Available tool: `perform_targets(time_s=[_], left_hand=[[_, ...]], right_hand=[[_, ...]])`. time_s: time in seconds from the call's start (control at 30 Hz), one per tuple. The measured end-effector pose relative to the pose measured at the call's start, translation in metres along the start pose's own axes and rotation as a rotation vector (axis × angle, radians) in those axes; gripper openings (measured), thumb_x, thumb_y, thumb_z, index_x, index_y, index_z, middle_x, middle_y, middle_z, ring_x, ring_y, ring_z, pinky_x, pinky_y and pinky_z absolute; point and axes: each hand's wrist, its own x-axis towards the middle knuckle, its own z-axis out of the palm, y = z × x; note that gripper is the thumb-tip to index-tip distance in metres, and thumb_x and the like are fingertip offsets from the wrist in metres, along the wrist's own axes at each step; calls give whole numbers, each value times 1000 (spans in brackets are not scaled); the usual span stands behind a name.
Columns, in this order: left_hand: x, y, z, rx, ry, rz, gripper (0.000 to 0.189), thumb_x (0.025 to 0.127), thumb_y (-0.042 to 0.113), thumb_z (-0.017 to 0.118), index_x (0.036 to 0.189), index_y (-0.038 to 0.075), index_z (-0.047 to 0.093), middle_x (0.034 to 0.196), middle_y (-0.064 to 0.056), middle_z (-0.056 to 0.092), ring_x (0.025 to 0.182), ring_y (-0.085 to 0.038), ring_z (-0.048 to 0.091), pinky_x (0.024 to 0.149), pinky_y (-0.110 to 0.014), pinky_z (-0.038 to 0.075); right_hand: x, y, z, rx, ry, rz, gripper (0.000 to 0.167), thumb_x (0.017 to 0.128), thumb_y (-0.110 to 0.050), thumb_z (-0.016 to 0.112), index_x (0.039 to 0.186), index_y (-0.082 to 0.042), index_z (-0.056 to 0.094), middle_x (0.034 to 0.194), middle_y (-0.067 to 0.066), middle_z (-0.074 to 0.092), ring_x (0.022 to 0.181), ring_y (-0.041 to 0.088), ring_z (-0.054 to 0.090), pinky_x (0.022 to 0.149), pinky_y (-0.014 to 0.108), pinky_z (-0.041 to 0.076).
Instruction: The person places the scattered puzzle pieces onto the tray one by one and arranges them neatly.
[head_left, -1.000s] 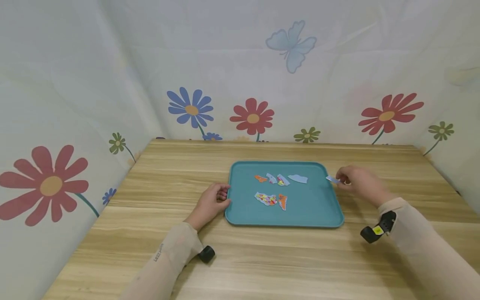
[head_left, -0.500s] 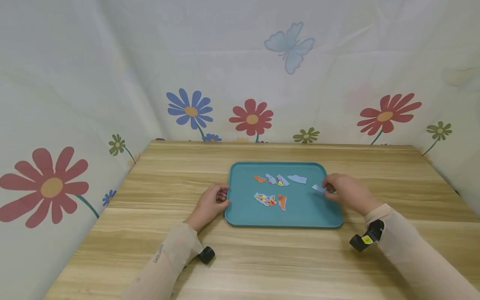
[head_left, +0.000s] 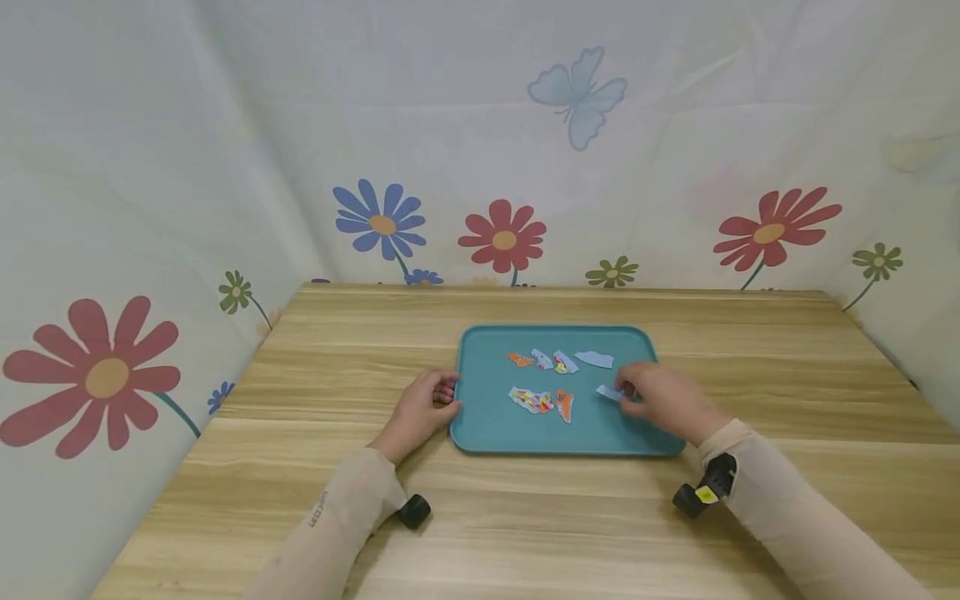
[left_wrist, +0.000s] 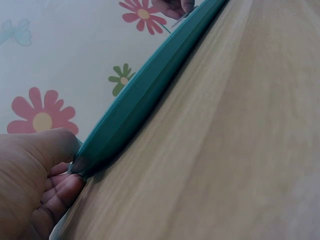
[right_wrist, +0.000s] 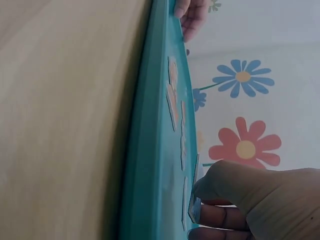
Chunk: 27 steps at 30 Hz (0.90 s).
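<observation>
A teal tray [head_left: 480,437] lies on the wooden table, with several torn-edged picture pieces on it. My left hand [head_left: 417,410] holds the tray's left rim, thumb and curled fingers at the edge in the left wrist view. Over the right part of the tray, my right hand [head_left: 667,402] pinches a small pale blue piece [head_left: 609,392] between thumb and fingers. Left of it lie an orange piece [head_left: 565,406] and a multicoloured piece [head_left: 531,399], close together. Farther back is a row with a plain pale blue piece [head_left: 595,359], two patterned pieces and a small orange piece [head_left: 520,360].
The wooden table [head_left: 360,333] extends around the tray on all sides. Behind it hangs a white cloth [head_left: 465,125] printed with flowers and a butterfly. Black wrist cameras sit on both sleeves.
My right hand has carried the small pale blue piece leftward and nearer, from the tray's right rim to over its right part. My left hand stays at the left rim.
</observation>
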Motion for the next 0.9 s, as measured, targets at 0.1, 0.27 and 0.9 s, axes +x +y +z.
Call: perform_targets(time_s=[0.1,0.27,0.9], left_hand=[[0,1,0,4,0,-4,40,84,0,68,123,-4,57,111,-16,57,95,-21,60,84,-28,56],[0,0,0,12,2,-3,40,85,0,68,123,-4,57,110,-15,57,95,-21,60,84,-29,56],[0,1,0,9,5,-5,41,84,-1,68,123,-5,57,110,-15,56,94,-20,60,83,-26,56]], right_hand=[[2,-4,3,4,7,-1,9,78,-14,70,85,-10,65,77,-2,61,68,8,52,57,26,46],[3,-10,8,9,16,9,9,79,-14,70,85,-10,65,77,-2,60,69,8,52,58,26,46],[5,-23,17,-53,41,-22,10,79,-15,71,82,-12,63,78,-1,58,67,10,51,57,28,48]])
